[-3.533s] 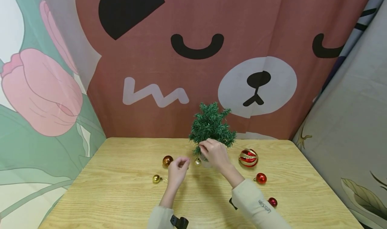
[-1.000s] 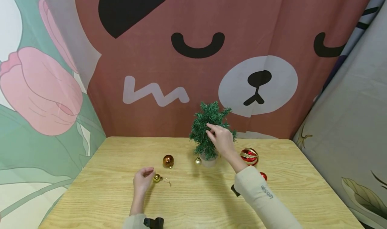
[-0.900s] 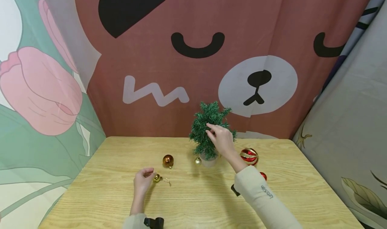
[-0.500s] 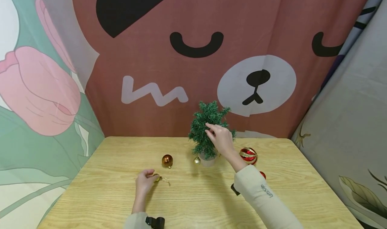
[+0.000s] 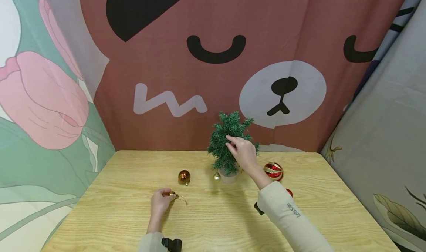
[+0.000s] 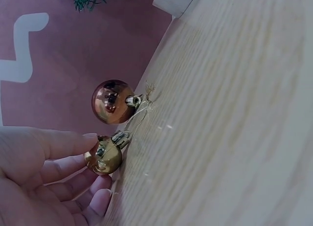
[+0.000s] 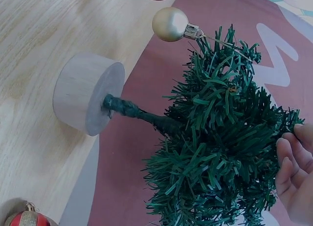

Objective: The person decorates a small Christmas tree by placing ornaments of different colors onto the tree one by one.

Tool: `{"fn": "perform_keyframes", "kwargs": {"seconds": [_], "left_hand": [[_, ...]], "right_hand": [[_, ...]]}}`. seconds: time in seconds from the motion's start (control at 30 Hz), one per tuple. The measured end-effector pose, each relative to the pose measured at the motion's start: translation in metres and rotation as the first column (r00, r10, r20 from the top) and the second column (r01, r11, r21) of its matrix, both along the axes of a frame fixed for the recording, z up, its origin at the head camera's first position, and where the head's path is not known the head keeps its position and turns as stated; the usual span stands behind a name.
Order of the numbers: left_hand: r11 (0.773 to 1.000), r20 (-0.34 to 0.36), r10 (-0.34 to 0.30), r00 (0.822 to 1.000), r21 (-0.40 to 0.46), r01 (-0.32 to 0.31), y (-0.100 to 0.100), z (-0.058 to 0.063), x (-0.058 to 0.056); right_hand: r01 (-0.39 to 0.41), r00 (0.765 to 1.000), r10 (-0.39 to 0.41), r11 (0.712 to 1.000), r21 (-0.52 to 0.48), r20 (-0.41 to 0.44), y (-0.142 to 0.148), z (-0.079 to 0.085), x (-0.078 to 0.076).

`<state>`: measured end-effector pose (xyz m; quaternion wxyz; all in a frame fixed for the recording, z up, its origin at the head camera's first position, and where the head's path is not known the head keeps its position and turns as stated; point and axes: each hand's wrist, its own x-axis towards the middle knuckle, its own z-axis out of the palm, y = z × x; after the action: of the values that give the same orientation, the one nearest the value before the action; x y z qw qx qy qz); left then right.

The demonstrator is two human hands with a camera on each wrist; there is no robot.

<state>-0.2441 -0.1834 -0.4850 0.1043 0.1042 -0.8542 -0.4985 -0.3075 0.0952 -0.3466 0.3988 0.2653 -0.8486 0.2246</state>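
Observation:
My left hand (image 5: 159, 203) is low over the left part of the table and holds a small shiny gold bauble (image 6: 105, 157) between thumb and fingers. The bauble's cap and thin gold loop stick out to the right, close to the tabletop. With the fingertips of my right hand (image 5: 243, 153) I pinch a branch tip on the front of a small green artificial Christmas tree (image 5: 223, 133). The tree stands upright in a pale round base (image 7: 88, 91). A pale gold bauble (image 7: 169, 24) hangs by its string from a low branch on the left side.
A copper-brown bauble (image 5: 184, 176) lies just beyond my left hand. Right of the tree lies a larger red-and-gold striped bauble (image 5: 273, 171). A red bauble (image 5: 290, 192) is partly hidden behind my right sleeve. A patterned curtain (image 5: 166, 133) rises behind the wooden table (image 5: 213, 222).
My left hand has moved away from the tree to the lower left and taken hold of the gold bauble. My right hand rose from the low branches to mid-tree, then stayed there.

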Motion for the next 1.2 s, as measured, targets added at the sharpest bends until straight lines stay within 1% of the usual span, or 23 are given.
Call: {"fn": "perform_keyframes", "kwargs": {"seconds": [0.1, 0.23, 0.37, 0.53, 0.6, 0.73, 0.87, 0.9, 0.93, 1.0, 1.03, 1.1, 1.2], "left_hand": [[1.0, 0.0, 0.013, 1.0, -0.006, -0.013, 0.0, -0.001, 0.0], [1.0, 0.012, 0.024, 1.0, 0.012, -0.024, 0.001, -0.001, 0.0], [0.998, 0.02, 0.027, 0.999, 0.049, -0.028, 0.003, 0.002, 0.002], [0.995, 0.02, 0.025, 0.999, 0.1, -0.027, 0.008, 0.007, 0.003], [0.99, 0.024, 0.021, 0.999, 0.14, -0.024, 0.009, 0.01, 0.004], [0.973, 0.021, 0.004, 1.0, 0.231, -0.009, 0.012, 0.014, 0.004], [0.95, 0.006, -0.014, 1.0, 0.312, 0.012, 0.015, 0.014, 0.004], [0.941, -0.002, -0.017, 1.0, 0.338, 0.017, 0.016, 0.013, 0.004], [0.927, -0.014, -0.019, 1.0, 0.374, 0.023, 0.017, 0.012, 0.004], [0.89, -0.04, -0.02, 0.999, 0.454, 0.036, 0.019, 0.008, 0.002], [0.865, -0.066, -0.027, 0.997, 0.499, 0.057, 0.019, 0.005, 0.001], [0.807, -0.08, -0.036, 0.996, 0.586, 0.076, 0.021, -0.001, -0.002], [0.719, -0.104, -0.046, 0.994, 0.687, 0.105, 0.023, -0.005, -0.005]], "right_hand": [[0.004, 1.0, -0.004, 1.0, 0.002, 0.0, 0.0, 0.0, 0.0], [0.003, 1.0, -0.003, 1.0, -0.001, -0.01, 0.0, 0.0, 0.0], [-0.001, 1.0, 0.001, 1.0, -0.006, -0.021, 0.0, 0.001, -0.001], [-0.01, 1.0, 0.01, 1.0, -0.013, -0.023, 0.001, 0.001, -0.002], [-0.013, 1.0, 0.013, 1.0, -0.015, -0.017, 0.001, 0.001, -0.002], [-0.018, 1.0, 0.018, 1.0, -0.018, -0.002, 0.001, 0.001, -0.002], [-0.021, 1.0, 0.021, 1.0, -0.021, 0.007, 0.001, 0.001, -0.002], [-0.022, 1.0, 0.022, 1.0, -0.022, 0.007, 0.001, 0.001, -0.002], [-0.022, 1.0, 0.022, 1.0, -0.023, 0.008, 0.001, 0.001, -0.002], [-0.023, 1.0, 0.023, 0.999, -0.023, 0.006, 0.001, 0.001, -0.002], [-0.023, 1.0, 0.023, 0.999, -0.023, 0.005, 0.001, 0.001, -0.002], [-0.023, 1.0, 0.023, 1.0, -0.021, 0.002, 0.001, 0.001, -0.002], [-0.019, 1.0, 0.019, 1.0, -0.016, -0.001, 0.001, 0.001, -0.002]]}}
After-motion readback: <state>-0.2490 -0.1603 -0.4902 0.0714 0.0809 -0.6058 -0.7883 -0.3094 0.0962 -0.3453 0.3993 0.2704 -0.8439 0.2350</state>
